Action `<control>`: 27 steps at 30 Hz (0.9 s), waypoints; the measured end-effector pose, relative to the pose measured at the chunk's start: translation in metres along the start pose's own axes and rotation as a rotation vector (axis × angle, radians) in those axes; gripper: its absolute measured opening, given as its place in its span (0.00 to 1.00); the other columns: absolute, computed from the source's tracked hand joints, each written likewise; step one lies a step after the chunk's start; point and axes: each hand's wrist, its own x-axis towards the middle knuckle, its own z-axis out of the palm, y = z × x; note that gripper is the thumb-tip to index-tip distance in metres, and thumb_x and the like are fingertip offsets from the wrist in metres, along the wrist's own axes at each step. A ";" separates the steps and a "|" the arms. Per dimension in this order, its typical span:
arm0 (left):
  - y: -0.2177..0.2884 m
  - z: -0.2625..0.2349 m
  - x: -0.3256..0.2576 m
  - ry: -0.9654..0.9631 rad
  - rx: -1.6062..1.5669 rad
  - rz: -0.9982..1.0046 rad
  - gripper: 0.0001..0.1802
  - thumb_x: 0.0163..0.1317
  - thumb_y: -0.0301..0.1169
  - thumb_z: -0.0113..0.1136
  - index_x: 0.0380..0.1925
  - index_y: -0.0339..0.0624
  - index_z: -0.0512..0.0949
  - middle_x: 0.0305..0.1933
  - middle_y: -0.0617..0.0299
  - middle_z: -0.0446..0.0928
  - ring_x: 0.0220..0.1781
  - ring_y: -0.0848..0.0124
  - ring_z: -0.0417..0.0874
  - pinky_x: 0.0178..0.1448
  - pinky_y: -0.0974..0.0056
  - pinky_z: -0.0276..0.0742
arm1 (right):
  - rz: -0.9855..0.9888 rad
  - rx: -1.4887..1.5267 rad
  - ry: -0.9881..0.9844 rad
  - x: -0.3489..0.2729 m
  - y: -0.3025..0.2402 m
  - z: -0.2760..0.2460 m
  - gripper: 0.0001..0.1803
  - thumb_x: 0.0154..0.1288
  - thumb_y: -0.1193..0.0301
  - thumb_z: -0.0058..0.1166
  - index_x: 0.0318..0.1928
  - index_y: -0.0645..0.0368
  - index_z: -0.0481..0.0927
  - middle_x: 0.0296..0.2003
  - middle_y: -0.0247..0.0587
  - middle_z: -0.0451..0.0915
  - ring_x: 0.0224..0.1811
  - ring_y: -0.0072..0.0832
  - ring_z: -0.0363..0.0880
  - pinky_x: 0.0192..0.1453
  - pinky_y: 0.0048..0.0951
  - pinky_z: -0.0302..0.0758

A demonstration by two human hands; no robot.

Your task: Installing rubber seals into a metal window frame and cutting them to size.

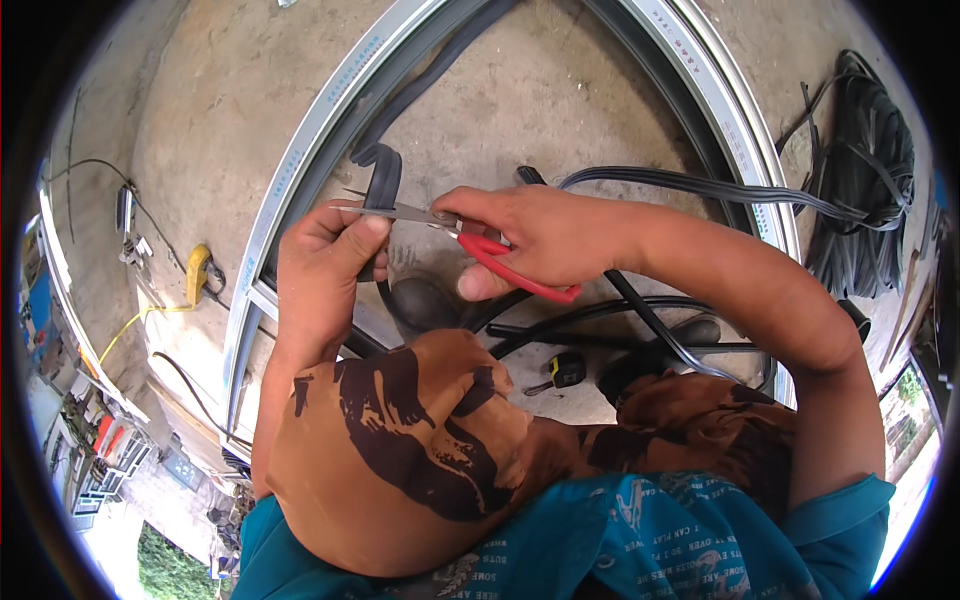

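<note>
Black rubber gasket strip [383, 180] sat at the centre of the work, its free end standing up above the left hand, bent over at the top. Strip ran down behind the fingers toward the concrete floor [520, 90]. Left hand [325, 270] was clenched around the strip, thumb pressed up near the cut point. Right hand [540, 235] gripped a pair of red-handled scissors [470, 240], fingers through and around the handles; the steel blades pointed left and reached the strip just above the left thumb. Blades looked nearly closed; could not tell whether they had bitten into the rubber.

Both hands worked inside a grey aluminium window frame [300, 160] lying flat on the floor, its two rails bowing apart in the lens. More black strip trailed from behind the right hand out across the right rail to a large loose coil of gasket [865, 180] heaped at the far right.

Below the hands: the person's knees in brown patterned trousers [400, 450], teal shirt [640, 540] at the lower edge. A small yellow-and-black tape measure [567, 370] lay on the floor between the knees. A yellow-handled tool [197, 272] with a yellow cord lay outside the frame's left rail.
</note>
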 end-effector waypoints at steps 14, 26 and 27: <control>-0.008 -0.008 0.001 0.007 0.075 -0.083 0.11 0.62 0.32 0.67 0.31 0.34 0.78 0.26 0.62 0.76 0.26 0.75 0.75 0.31 0.70 0.73 | -0.043 -0.228 0.247 0.016 0.012 0.032 0.20 0.62 0.62 0.55 0.51 0.58 0.72 0.30 0.60 0.81 0.36 0.58 0.80 0.40 0.51 0.74; -0.067 0.018 0.015 -0.299 -0.027 -0.267 0.13 0.64 0.33 0.64 0.37 0.30 0.81 0.29 0.61 0.80 0.29 0.75 0.78 0.36 0.70 0.76 | 0.071 -0.342 0.219 -0.008 0.044 0.036 0.15 0.63 0.67 0.51 0.47 0.60 0.72 0.25 0.60 0.79 0.32 0.59 0.80 0.36 0.53 0.74; -0.068 0.020 0.015 -0.301 -0.028 -0.267 0.13 0.64 0.33 0.64 0.37 0.30 0.81 0.29 0.61 0.80 0.29 0.75 0.78 0.36 0.70 0.76 | 0.074 -0.342 0.219 -0.008 0.043 0.035 0.15 0.63 0.67 0.51 0.47 0.60 0.72 0.25 0.60 0.79 0.32 0.59 0.80 0.36 0.53 0.74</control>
